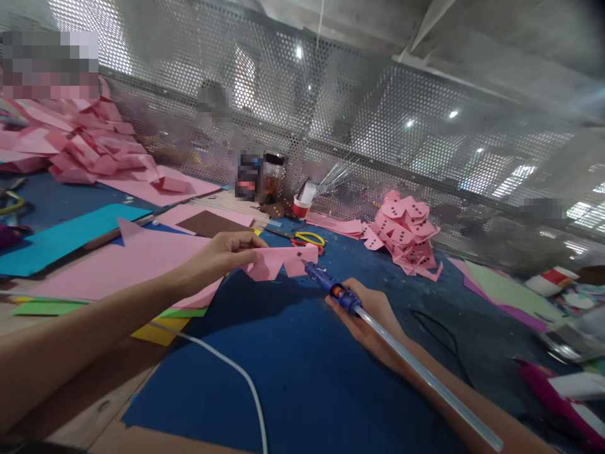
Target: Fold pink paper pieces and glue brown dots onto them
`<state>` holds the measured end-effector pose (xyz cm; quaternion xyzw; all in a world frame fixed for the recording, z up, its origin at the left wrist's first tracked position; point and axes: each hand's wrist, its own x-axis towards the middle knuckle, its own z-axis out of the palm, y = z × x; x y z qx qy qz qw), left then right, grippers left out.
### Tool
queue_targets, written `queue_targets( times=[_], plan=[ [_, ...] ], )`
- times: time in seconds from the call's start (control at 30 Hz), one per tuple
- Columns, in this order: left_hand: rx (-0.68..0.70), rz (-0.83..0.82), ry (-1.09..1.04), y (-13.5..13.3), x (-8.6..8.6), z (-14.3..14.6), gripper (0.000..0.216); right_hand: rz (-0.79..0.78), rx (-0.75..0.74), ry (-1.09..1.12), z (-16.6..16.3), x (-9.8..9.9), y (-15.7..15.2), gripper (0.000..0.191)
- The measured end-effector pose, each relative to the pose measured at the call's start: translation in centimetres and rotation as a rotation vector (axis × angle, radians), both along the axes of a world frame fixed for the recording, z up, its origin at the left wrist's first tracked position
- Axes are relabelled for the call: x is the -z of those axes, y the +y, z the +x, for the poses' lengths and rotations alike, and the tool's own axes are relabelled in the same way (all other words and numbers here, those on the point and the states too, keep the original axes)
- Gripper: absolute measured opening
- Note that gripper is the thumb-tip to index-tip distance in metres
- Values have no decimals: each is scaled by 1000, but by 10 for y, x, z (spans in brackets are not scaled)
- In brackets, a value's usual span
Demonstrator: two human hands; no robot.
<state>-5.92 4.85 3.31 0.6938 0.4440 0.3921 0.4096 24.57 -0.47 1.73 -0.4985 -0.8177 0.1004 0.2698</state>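
Observation:
My left hand (222, 255) pinches a folded pink paper piece (278, 261) with a jagged lower edge and small dark dots, holding it just above the blue mat (293, 378). My right hand (368, 315) grips a blue glue gun (331, 289) with a long clear glue stick (425, 375) running back along my forearm. The gun's nozzle touches the right end of the pink piece.
A heap of finished pink dotted pieces (404, 233) lies at the back right. Pink paper sheets (137, 261) and a pink scrap pile (80, 142) sit left. Scissors (307, 241), a red cup (302, 203), jars (271, 178) and a white cable (236, 369) are near. A perforated metal screen (359, 120) backs the table.

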Motion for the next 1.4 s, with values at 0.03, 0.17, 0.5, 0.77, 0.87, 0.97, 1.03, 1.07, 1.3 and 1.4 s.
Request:
queue_targets(
  times=[0.03,0.17,0.5,0.77,0.87,0.97,1.03,1.07,1.3,1.4],
  plan=[
    [0,2,1,0,0,0,19,6,7,0,0,0,0,13],
    [-9,2,14,-1,-1,1,20,6,13,-13,0,1,0,11],
    [-12,0,18,-2,-5,2,19,-13,-28,-14,1,-1,1,11],
    [-11,10,28,-2,-5,2,20,-23,-12,-36,1,-1,1,11],
    [-10,14,31,-1,-4,2,20,-24,-13,-47,1,-1,1,12],
    [-14,6,27,0,-4,2,19,-25,-12,-49,2,-1,1,11],
    [-20,1,23,-1,-4,2,19,-32,-9,-49,2,-2,1,10],
    [-19,-4,18,-1,-4,2,18,-35,-8,-49,2,-2,1,10],
    [-18,-10,13,-2,-4,2,17,-23,-13,-47,3,0,1,11],
    [-24,-12,14,-1,-4,2,17,-32,-3,-53,2,0,2,10]
  ],
)
